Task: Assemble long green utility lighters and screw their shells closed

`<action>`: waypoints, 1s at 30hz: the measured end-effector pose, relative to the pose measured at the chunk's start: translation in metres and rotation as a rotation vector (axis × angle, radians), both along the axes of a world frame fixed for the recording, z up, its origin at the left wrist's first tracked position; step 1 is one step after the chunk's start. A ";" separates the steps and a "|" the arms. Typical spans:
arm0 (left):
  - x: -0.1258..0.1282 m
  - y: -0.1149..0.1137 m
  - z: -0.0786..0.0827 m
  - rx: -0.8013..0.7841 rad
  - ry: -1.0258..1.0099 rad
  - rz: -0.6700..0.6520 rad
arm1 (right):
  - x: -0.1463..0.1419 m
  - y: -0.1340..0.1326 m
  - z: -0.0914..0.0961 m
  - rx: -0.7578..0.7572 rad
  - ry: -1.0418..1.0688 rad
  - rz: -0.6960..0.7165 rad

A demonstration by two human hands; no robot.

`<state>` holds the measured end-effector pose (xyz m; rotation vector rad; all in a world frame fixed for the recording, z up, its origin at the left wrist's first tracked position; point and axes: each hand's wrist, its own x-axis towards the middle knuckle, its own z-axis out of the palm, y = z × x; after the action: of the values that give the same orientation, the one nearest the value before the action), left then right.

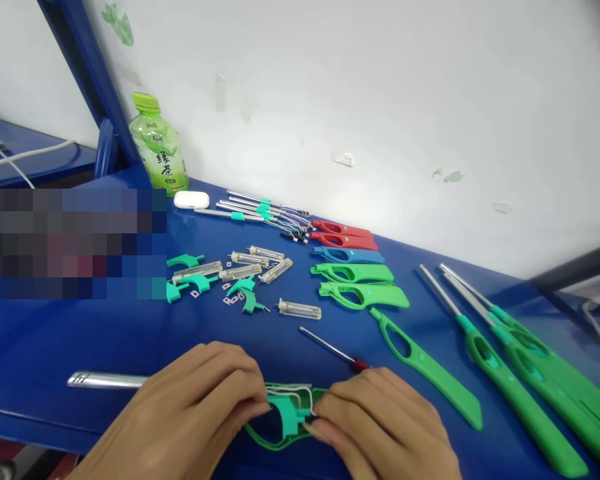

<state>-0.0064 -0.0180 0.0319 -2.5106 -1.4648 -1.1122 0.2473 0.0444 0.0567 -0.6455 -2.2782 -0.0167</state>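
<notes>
My left hand [195,403] is closed on an open green lighter handle shell [271,445], near the metal tube [107,380] that sticks out to the left. Inside the shell sit a teal trigger [286,415] and thin white wires [303,389]. My right hand [387,420] is closed on the shell's other end, thumb and fingers pinched beside the trigger; a small dark part shows at those fingertips. Just beyond the right hand lies a screwdriver [330,344], its red end partly hidden.
Clear fuel tanks [300,309] and teal triggers [250,301] lie ahead on the blue table [220,333]. Metal tubes with wires [240,215] are behind them. Red, blue and green shells [365,295] and long green lighters [520,393] are rightward. A tea bottle [160,150] stands far left.
</notes>
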 end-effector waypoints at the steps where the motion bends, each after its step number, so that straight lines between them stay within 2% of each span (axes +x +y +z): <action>1: 0.000 0.000 0.001 -0.004 -0.007 -0.005 | 0.000 0.000 0.000 -0.007 -0.002 0.002; 6: 0.000 -0.001 0.000 -0.019 -0.051 -0.014 | 0.000 -0.001 -0.002 -0.026 -0.015 0.005; 14: -0.006 -0.008 -0.012 0.015 0.009 0.002 | 0.001 0.000 -0.004 -0.006 -0.024 0.024; 25: -0.002 -0.005 -0.013 0.009 -0.088 0.030 | 0.004 -0.003 -0.002 -0.048 -0.033 0.004; 30: -0.005 -0.010 -0.014 0.035 -0.040 0.031 | 0.009 -0.003 -0.006 -0.074 -0.037 0.031</action>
<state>-0.0112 -0.0280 0.0181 -2.4478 -1.4745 -1.1789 0.2564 0.0419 0.0503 -0.6523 -2.3333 0.0714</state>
